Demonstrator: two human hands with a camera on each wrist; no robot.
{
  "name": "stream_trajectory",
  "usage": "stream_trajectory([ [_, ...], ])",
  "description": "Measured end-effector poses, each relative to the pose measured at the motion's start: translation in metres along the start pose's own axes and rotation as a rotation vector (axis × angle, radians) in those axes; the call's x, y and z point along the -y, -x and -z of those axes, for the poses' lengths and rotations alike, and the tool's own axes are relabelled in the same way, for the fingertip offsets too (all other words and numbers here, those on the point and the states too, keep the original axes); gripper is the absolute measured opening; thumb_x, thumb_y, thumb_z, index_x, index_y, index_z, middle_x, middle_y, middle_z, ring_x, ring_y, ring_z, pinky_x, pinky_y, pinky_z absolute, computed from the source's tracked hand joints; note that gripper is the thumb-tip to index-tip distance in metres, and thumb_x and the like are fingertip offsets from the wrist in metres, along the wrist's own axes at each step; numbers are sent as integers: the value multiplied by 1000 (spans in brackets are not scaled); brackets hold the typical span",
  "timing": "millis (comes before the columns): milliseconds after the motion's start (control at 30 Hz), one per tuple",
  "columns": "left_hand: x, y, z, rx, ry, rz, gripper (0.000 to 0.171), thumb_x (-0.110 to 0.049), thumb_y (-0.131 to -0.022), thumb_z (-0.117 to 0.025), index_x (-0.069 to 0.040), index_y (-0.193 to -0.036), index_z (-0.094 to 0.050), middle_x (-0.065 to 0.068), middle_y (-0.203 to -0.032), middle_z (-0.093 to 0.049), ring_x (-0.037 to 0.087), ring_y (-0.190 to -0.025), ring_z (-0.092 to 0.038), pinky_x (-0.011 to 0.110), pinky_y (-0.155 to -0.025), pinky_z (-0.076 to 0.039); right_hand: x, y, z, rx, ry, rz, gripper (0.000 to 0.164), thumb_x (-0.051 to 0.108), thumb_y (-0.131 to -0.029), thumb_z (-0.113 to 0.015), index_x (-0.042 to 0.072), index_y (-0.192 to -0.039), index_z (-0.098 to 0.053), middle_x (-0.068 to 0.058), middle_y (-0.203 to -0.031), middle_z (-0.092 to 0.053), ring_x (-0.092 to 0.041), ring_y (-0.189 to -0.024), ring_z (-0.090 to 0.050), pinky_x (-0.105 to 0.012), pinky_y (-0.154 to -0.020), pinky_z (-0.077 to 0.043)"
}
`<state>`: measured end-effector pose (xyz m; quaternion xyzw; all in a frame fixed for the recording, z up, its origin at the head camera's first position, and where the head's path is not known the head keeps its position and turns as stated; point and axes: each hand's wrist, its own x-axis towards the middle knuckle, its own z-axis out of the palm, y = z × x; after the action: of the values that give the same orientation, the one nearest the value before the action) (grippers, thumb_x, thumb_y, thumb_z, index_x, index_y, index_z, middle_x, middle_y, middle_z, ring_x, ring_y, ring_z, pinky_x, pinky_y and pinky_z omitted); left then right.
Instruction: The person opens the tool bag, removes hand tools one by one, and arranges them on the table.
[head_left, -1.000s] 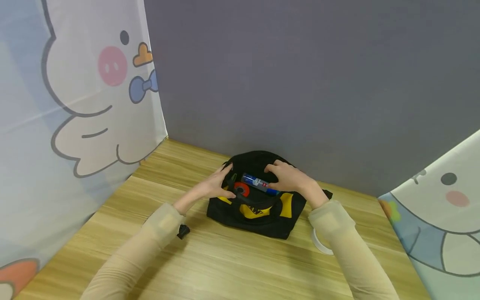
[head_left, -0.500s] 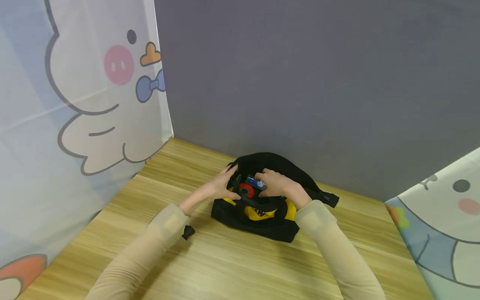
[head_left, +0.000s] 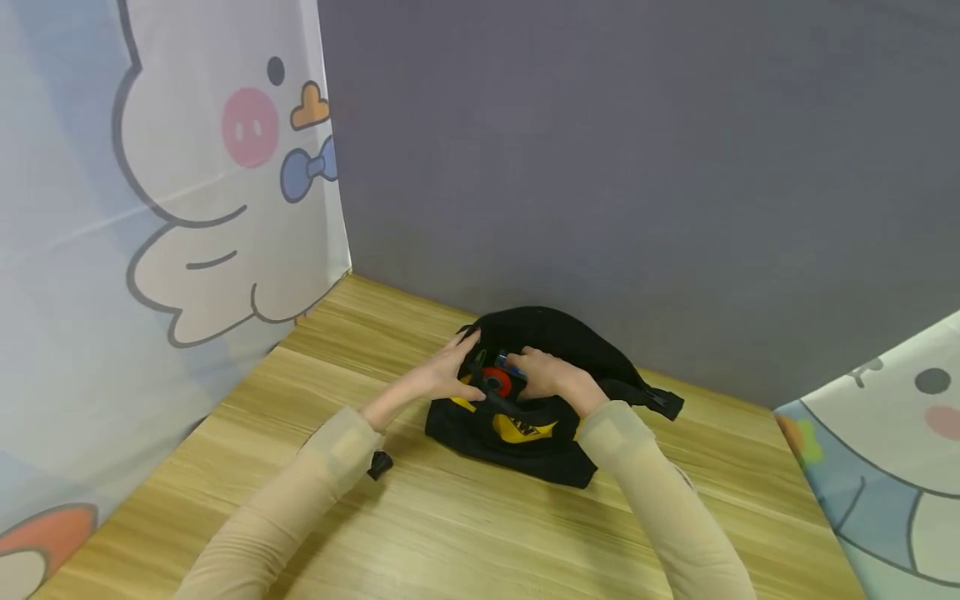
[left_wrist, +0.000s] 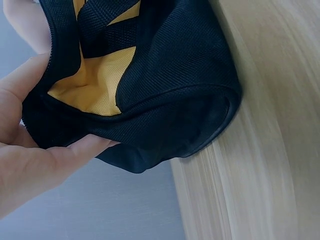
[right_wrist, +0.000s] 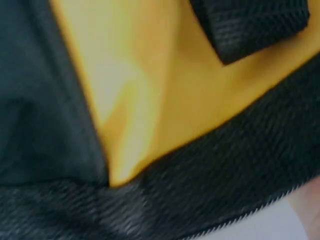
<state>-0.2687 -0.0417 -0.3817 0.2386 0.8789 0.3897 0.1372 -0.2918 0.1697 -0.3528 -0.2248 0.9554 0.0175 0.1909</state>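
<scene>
A black and yellow tool bag [head_left: 510, 462] stands unzipped near the back wall, its mouth facing up. My left hand [head_left: 447, 375] grips the left end of its mouth, thumb at the front edge. In the left wrist view, that hand's fingers lie on the bag's cloth [left_wrist: 175, 80] beside the zipper. My right hand [head_left: 546, 375] reaches down into the bag with curled fingers around a blue tube [head_left: 503, 358], most of which they hide. Left of those fingers a red disc with a dark centre [head_left: 497, 382] sits inside. The right wrist view shows the bag's yellow panel [right_wrist: 160, 75] close up.
A small black piece [head_left: 380, 464] lies on the wooden table [head_left: 450, 542] by the left sleeve. The bag's zipper end [head_left: 663, 402] sticks out to the right. A grey wall [head_left: 600, 167] rises close behind, with printed cloth [head_left: 67, 275] on the left side.
My right hand has come down and left from above the bag onto the blue tube, covering more of it. The left hand keeps its hold. The view has shifted slightly.
</scene>
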Motion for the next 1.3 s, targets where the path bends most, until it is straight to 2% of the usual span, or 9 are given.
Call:
stream_trajectory([
  [133, 0, -1, 0, 2, -15, -11, 103, -33, -80, -73, -18, -153, -2, 10, -159, 4, 34, -146, -13, 54, -110, -30, 5, -5, -2, -18, -22, 14, 52, 25, -84, -70, 14, -131, -51, -17, -131, -48, -30, -108, -54, -45, -86, -48],
  [267, -1, -1, 0, 3, -3, -10, 102, -32, -81, -73, -19, -153, -1, 10, -159, 5, 32, -146, -11, 53, -111, -29, 8, -11, -3, -16, -16, 18, 47, 21, -85, -69, 13, -128, -52, -16, -129, -49, -27, -101, -55, -41, -81, -47],
  [333, 0, -1, -1, 3, 3, -7, 102, -33, -81, -72, -20, -153, -1, 9, -159, 6, 32, -146, -10, 53, -111, -29, 10, -13, -3, -9, -15, 18, 49, 19, -86, -68, 14, -131, -51, -18, -135, -47, -28, -105, -55, -42, -83, -48],
  [400, 0, -1, -1, 1, 0, -10, 103, -33, -81, -73, -20, -152, -1, 9, -159, 6, 32, -146, -10, 52, -111, -30, 11, -16, -4, 4, -17, 13, 53, 18, -86, -67, 15, -136, -48, -19, -142, -41, -32, -116, -52, -45, -90, -47],
  [567, -1, -2, -1, -3, 0, -24, 102, -32, -81, -73, -18, -153, -2, 12, -159, 5, 33, -146, -11, 53, -110, -31, 11, -22, -5, 29, -20, -4, 62, 23, -87, -66, 16, -143, -40, -19, -150, -32, -37, -136, -36, -53, -105, -37],
  [933, 0, 0, -2, -7, 11, -38, 102, -31, -81, -73, -17, -153, -2, 11, -159, 5, 32, -147, -8, 52, -111, -29, 17, -32, -8, 82, -41, -27, 63, 24, -90, -62, 16, -147, -34, -18, -154, -25, -36, -142, -26, -55, -111, -29],
  [1300, -1, 2, 0, -20, 4, -30, 101, -30, -81, -73, -16, -153, -3, 10, -159, 4, 32, -146, -11, 52, -110, -31, 20, -44, -15, 132, -14, -78, 64, 21, -94, -56, 21, -149, -26, -16, -157, -17, -37, -141, -26, -57, -112, -25],
])
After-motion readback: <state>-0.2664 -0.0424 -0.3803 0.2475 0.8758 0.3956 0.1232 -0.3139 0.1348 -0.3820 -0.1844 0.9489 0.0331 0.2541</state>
